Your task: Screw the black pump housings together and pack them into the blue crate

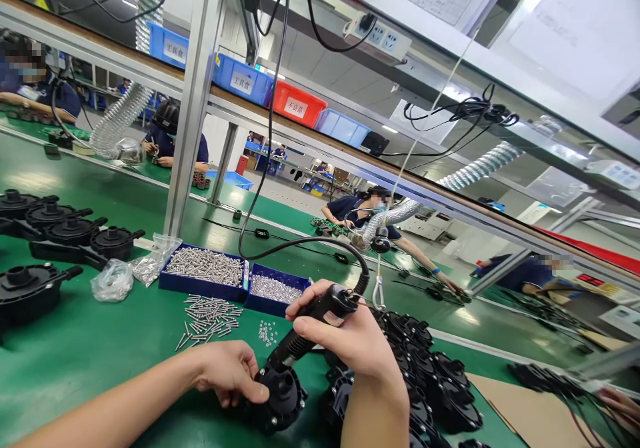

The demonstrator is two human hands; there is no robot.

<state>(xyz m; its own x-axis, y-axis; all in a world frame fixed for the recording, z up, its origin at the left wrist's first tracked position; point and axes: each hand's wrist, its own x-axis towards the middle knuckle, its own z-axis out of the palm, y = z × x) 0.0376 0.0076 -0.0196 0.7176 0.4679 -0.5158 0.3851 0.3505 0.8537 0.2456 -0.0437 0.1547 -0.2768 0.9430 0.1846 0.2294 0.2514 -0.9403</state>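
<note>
A black electric screwdriver (295, 341) slants down in my right hand (357, 338), its fingers wrapped round the upper body. A black cable runs up from the tool's top end. The tip meets the rim of a round black plastic pump housing (285, 398), which sits on the green bench. My left hand (233, 375) grips the housing's left edge, thumb on top and fingers curled at the side. Bright screw heads show around the rim. Behind my hands lie a loose pile of long screws (210, 318) and some scattered nuts (268, 332).
A blue tray of screws (167, 281) and a blue tray of nuts (260, 307) stand behind the piles. More black housings (435, 381) crowd the right; others (30, 288) are at left. Plastic bags (113, 280) lie nearby. A metal post (193, 115) rises behind. Co-workers sit across the bench.
</note>
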